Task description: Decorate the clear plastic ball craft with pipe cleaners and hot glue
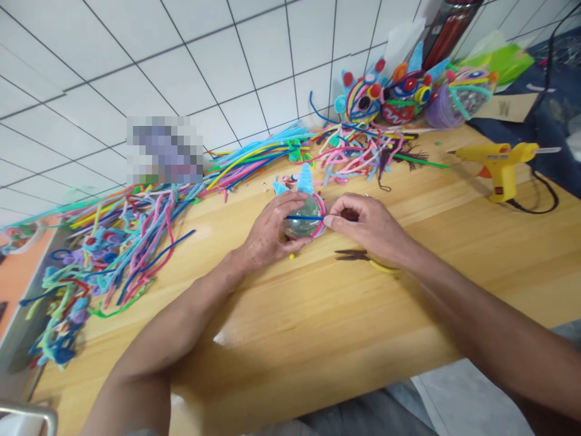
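Note:
My left hand (272,227) is wrapped round a clear ball (299,227) at the middle of the table. Pink and purple strips curve along the ball's right side, and a light blue pointed ear (305,178) stands up at its far side. Across the ball lies a dark blue pipe cleaner (306,218). My right hand (358,218) pinches its right end between thumb and fingertips. Just below the right hand rest pliers or scissors (351,255) with dark jaws and a yellow handle. A small yellow bead (292,257) lies close to the ball.
Heaps of coloured pipe cleaners (149,236) spread along the left and the tiled wall. Several decorated balls (363,100) stand at the back right. A yellow glue gun (502,169) with a black cord is on the right. Pink and white pieces (354,157) lie behind my hands.

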A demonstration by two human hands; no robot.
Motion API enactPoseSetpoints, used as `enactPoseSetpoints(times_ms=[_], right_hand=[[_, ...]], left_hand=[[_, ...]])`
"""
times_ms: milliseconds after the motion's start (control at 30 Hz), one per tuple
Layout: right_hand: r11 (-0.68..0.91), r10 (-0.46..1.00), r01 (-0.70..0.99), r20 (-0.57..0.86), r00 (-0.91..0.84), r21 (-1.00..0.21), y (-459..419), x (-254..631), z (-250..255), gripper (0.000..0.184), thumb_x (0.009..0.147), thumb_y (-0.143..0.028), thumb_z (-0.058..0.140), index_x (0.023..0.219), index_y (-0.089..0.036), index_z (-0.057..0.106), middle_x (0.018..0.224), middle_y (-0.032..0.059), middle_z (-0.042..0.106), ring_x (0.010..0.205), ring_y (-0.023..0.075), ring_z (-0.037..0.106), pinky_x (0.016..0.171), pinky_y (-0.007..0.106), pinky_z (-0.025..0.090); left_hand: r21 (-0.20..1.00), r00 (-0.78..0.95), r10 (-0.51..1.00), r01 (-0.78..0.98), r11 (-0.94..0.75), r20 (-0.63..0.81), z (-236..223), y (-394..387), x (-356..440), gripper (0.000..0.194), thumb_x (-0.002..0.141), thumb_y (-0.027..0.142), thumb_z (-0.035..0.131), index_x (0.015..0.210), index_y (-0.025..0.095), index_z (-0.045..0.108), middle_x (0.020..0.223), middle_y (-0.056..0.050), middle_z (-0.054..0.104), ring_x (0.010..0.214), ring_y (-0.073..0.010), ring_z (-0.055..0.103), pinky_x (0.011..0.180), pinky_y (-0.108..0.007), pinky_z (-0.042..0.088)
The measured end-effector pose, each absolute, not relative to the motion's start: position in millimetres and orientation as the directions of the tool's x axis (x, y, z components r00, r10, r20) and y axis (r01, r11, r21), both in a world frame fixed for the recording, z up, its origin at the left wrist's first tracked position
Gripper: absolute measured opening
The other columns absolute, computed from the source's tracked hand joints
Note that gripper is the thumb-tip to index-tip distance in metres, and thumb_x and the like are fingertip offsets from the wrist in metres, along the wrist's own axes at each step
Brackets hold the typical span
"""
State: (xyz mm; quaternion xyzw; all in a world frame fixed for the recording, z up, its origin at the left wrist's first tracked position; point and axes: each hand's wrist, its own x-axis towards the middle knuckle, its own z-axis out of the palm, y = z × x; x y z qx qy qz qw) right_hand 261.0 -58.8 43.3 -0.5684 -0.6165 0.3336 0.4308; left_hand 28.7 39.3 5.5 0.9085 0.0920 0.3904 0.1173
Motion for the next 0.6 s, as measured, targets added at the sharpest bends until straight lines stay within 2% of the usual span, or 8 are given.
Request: enactPoseSetpoints(times_ms=[233, 500, 600], right_hand=[[0.145, 0.986, 0.438, 0.168, 0.014, -0.887, -61.1, 263.8, 44.5, 0.015, 0.087, -0.03, 0.071, 0.076, -0.021, 0.067, 0.075, -0.0012, 0.066, 0.074, 0.0158, 0.057, 0.071, 0.031, 0.04], [0.145, 0.986, 0.475, 0.168, 0.006, -0.868, -60.7, 264.5, 46.0, 0.012, 0.087, -0.024, 0.069, 0.075, -0.021, 0.068, 0.076, -0.0014, 0.067, 0.073, 0.015, 0.057, 0.072, 0.031, 0.041], [0.142, 0.985, 0.491, 0.17, 0.014, -0.86, -60.1, 264.2, 45.8, 0.012, 0.086, -0.023, 0.069, 0.074, -0.021, 0.069, 0.075, -0.0015, 0.067, 0.072, 0.0149, 0.057, 0.072, 0.031, 0.041]], left_hand=[[0.257, 0.661, 0.218, 0.04, -0.966, 0.718, 2.0, 34.5, 28.3, 0.078, 0.089, 0.039, 0.085, 0.153, 0.023, 0.044, 0.143, -0.019, 0.064, 0.142, -0.0314, 0.059, 0.117, -0.057, 0.052], [0.219, 0.69, 0.189, 0.045, -0.975, 0.699, -2.3, 32.8, 24.9, 0.064, 0.095, 0.04, 0.077, 0.151, 0.031, 0.048, 0.15, -0.014, 0.06, 0.151, -0.0325, 0.05, 0.118, -0.056, 0.051], [0.188, 0.692, 0.16, 0.035, -0.982, 0.704, -2.9, 32.7, 25.2, 0.064, 0.094, 0.039, 0.079, 0.149, 0.028, 0.049, 0.15, -0.016, 0.06, 0.151, -0.0332, 0.05, 0.118, -0.056, 0.05]])
